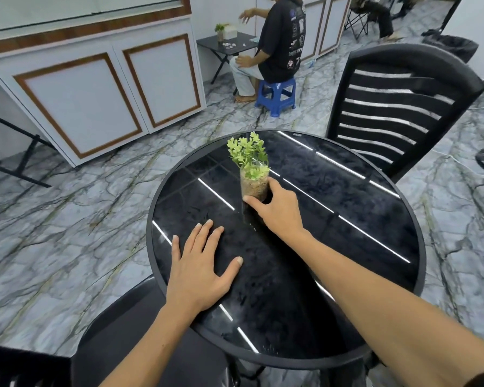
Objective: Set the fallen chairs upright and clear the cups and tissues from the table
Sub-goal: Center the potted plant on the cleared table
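A round black glass table [375, 263] fills the middle of the head view. On it stands a small clear pot with a green plant [250, 166]. My right hand [274, 209] is wrapped around the base of that pot. Flat on the tabletop near its left edge rests my left hand [200, 268], fingers spread and holding nothing. A black slatted chair [397, 107] stands upright behind the table at the right. Another black chair seat [129, 339] sits at the near left, under my left arm. No cups or tissues show on this table.
A white cabinet with brown trim [95, 88] stands at the left. A person sits on a blue stool [277, 96] at a small black table [227, 46] in the back. A black stand [9, 160] is at far left. Marble floor surrounds the table.
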A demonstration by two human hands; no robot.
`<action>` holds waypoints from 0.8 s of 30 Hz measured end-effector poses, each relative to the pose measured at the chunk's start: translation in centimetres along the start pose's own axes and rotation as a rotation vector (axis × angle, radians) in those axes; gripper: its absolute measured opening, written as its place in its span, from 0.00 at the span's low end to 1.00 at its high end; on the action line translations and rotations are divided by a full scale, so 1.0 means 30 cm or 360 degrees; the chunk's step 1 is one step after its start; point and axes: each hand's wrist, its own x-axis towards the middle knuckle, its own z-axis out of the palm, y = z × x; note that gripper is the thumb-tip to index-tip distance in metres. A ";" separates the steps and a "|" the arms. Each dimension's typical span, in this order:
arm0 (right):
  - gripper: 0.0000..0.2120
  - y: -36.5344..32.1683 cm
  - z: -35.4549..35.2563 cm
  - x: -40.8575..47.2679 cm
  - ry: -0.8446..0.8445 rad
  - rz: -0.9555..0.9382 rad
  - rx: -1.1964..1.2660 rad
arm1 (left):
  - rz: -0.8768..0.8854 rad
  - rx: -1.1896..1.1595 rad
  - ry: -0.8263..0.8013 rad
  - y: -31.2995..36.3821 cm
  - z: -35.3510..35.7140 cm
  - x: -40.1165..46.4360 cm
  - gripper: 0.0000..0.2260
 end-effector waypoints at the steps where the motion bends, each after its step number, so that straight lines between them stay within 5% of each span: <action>1: 0.25 0.017 -0.024 -0.002 0.0015 0.0028 0.0004 | 0.0000 0.0002 -0.0002 0.001 0.000 0.000 0.34; 24: 0.27 0.091 -0.136 -0.068 0.0020 0.0161 -0.0009 | -0.0003 0.0006 -0.0010 -0.010 -0.003 -0.001 0.35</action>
